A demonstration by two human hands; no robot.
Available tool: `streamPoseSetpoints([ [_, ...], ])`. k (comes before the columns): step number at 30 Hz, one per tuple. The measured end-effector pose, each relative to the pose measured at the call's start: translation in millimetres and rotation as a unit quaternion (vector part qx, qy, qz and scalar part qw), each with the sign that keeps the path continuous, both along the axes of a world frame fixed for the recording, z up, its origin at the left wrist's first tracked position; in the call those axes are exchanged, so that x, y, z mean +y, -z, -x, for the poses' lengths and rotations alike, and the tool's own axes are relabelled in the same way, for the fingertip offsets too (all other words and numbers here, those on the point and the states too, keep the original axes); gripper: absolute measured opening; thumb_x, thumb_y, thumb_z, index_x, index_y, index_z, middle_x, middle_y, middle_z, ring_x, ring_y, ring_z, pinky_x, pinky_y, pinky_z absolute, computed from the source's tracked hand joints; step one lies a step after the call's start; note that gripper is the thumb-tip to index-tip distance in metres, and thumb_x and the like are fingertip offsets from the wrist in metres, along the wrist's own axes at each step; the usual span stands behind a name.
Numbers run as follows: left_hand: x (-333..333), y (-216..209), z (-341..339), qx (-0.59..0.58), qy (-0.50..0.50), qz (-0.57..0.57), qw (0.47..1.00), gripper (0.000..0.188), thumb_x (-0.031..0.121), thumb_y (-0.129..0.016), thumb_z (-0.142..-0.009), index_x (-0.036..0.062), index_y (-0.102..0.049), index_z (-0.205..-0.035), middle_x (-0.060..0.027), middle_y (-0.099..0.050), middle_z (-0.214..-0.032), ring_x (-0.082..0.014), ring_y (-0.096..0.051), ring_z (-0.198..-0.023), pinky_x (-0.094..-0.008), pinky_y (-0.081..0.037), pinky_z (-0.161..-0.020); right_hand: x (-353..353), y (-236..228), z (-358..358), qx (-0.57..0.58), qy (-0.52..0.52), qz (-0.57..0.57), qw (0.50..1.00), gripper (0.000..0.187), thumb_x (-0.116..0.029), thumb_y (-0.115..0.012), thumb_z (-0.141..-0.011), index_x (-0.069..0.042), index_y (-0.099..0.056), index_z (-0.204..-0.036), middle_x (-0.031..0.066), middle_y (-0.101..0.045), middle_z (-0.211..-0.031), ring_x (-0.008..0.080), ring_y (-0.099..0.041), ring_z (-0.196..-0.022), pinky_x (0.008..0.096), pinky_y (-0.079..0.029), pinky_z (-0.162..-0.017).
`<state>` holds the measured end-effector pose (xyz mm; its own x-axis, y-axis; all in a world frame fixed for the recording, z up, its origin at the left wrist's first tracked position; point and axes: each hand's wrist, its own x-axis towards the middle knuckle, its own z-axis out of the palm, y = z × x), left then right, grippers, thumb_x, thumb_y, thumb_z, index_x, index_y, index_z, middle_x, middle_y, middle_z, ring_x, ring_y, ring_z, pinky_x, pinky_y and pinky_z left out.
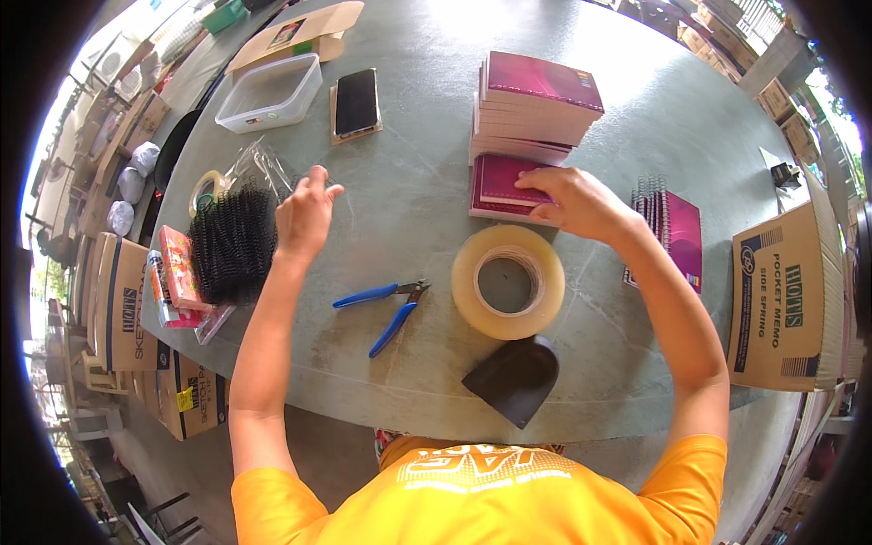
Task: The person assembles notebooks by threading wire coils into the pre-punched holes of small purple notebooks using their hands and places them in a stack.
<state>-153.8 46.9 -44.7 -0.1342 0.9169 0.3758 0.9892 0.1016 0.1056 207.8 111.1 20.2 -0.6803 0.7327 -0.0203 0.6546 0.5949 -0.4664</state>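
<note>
My right hand is at the near stack of maroon notebooks, fingertips on the top cover and thumb at its near edge, closed on the top one. Behind it rises a taller stack of maroon notebooks. My left hand is raised beside a pile of black spiral binding coils. Its fingers are curled, and whatever they might hold is hidden. Between my arms lie blue-handled cutting pliers, a big roll of clear tape and a black rounded flat piece.
Spiral-bound maroon notebooks lie right of my right forearm, near a cardboard box. A clear plastic tub, a dark phone-like slab, crumpled clear plastic and small colourful packets are on the left.
</note>
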Motion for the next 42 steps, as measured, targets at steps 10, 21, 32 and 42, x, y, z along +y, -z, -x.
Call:
streamPoseSetpoints([
  [10, -34.7, -6.2, -58.9, -0.015, 0.256, -0.023, 0.966, 0.025, 0.021, -0.064, -0.085, 0.0069, -0.059, -0.105, -0.013, -0.059, -0.075, -0.0328, -0.059, -0.07, -0.0409, -0.048, -0.062, -83.0, -60.4, -9.4, 0.187, 0.097, 0.113, 0.971, 0.018, 0.005, -0.054, -0.083, -0.001, -0.056, -0.1, 0.0063, -0.062, -0.081, 0.0169, -0.064, -0.079, 0.0331, -0.051, -0.068],
  [21, -14.7, -45.2, 62.3, -0.174, 0.03, -0.12, 0.977, 0.029, 0.03, -0.058, -0.092, 0.0011, -0.063, -0.09, -0.0134, -0.065, -0.079, -0.0241, -0.064, -0.071, -0.035, -0.05, -0.067, -137.6, 41.7, 15.4, 0.426, 0.129, 0.405, 0.799, 0.019, -0.007, -0.051, -0.095, 0.002, -0.054, -0.112, 0.0008, -0.059, -0.095, 0.0059, -0.053, -0.088, 0.0206, -0.043, -0.079],
  [32, -76.1, -17.3, -23.4, -0.103, 0.323, 0.12, 0.933, 0.027, 0.002, -0.068, -0.073, 0.0072, -0.063, -0.099, -0.0097, -0.06, -0.098, -0.0277, -0.058, -0.092, -0.036, -0.049, -0.077, -116.8, 27.3, 8.0, 0.423, 0.144, 0.453, 0.772, 0.021, -0.007, -0.053, -0.093, 0.004, -0.056, -0.111, 0.0024, -0.062, -0.097, 0.0071, -0.056, -0.088, 0.0229, -0.047, -0.078],
  [42, -57.4, -32.7, -28.0, -0.116, 0.178, 0.126, 0.969, 0.017, 0.017, -0.061, -0.085, 0.005, -0.058, -0.097, -0.016, -0.063, -0.087, -0.0343, -0.061, -0.084, -0.0388, -0.049, -0.073, -86.1, -41.6, -11.2, 0.228, 0.141, 0.085, 0.96, 0.026, 0.003, -0.053, -0.085, -0.002, -0.06, -0.109, 0.0077, -0.067, -0.094, 0.0158, -0.064, -0.085, 0.0273, -0.05, -0.076],
])
